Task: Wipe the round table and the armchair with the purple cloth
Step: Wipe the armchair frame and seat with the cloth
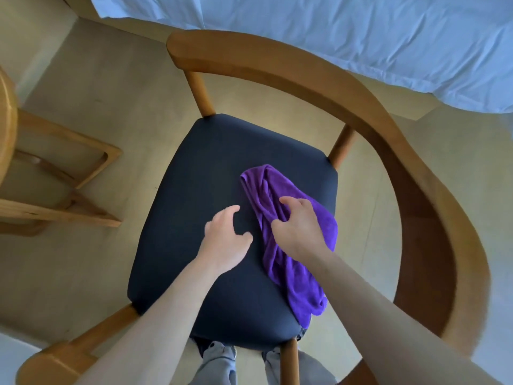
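purple cloth (pixel 288 245) lay bunched in a long crumpled strip on the right half of the armchair's dark seat cushion (pixel 194 190), its near end trailing over the front edge of the cushion. the right hand (pixel 298 229) rested on the middle of the strip with its fingers curled down into the folds, so it seemed to have hold of the fabric, probably to gather it into a pad for wiping. the left hand (pixel 226 240) hovered or rested just beside the cloth over the bare cushion, fingers loosely spread and holding nothing; whether it touched the seat could not be told. it looked placed to help flatten or fold the cloth. the armchair's curved wooden armrest (pixel 388 129) wrapped round the back and right side, well apart from the cloth, and a wooden edge at the far left may have been the round table (pixel 7 129). a bed with a white sheet (pixel 361 37) stood behind the chair. judging from this, the seat was the step in hand.
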A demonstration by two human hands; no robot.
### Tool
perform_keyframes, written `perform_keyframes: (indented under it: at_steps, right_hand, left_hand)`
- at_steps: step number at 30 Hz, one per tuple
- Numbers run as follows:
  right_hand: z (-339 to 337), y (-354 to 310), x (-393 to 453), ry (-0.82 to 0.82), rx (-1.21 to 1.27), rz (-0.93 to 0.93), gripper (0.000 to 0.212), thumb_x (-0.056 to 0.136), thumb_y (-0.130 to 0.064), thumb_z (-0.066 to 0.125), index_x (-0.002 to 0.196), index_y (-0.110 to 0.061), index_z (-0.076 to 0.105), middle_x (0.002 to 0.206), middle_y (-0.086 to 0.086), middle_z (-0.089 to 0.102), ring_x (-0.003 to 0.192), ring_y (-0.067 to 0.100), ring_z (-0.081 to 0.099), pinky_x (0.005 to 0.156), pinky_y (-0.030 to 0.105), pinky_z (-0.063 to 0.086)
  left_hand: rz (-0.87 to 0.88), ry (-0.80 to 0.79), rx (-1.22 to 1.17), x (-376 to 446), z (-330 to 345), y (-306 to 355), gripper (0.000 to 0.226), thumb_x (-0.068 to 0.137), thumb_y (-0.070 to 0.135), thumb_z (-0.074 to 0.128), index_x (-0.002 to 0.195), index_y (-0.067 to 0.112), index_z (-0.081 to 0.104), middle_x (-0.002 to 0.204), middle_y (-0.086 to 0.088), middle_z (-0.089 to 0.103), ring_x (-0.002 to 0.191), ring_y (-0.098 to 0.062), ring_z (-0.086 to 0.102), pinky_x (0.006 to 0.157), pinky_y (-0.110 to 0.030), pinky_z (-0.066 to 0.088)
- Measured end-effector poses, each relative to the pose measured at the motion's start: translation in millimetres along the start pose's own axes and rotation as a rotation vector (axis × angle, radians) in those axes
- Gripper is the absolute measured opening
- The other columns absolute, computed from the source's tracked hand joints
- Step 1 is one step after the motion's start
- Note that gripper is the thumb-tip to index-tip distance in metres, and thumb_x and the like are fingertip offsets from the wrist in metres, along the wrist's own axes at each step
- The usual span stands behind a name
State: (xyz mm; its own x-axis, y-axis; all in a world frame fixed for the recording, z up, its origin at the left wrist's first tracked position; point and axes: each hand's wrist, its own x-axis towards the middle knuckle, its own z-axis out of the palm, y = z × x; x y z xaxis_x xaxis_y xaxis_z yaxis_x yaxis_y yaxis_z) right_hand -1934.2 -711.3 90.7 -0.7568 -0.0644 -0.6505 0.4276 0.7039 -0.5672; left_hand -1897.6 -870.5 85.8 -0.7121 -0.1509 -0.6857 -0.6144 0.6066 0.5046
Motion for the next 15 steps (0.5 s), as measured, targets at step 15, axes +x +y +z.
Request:
perform_keyframes:
  at_steps: [15]
  right_hand:
    - [121.0,-16.1,58.7,0.339,-0.618,-0.215,0.080,0.078,-0.019,0.066,0.153,-0.020,0.039,0.141,0.009,0.046,0.106,0.036,0.052,0.082,0.048,0.047]
  left_hand:
    - [0.022,-0.015,0.760,92.8,-47.4,-50.0,0.155,0.055,0.060,0.092,0.151,0.042,-0.028,0.159,-0.012,-0.037,0.149,-0.052,-0.015,0.113,-0.071,0.026]
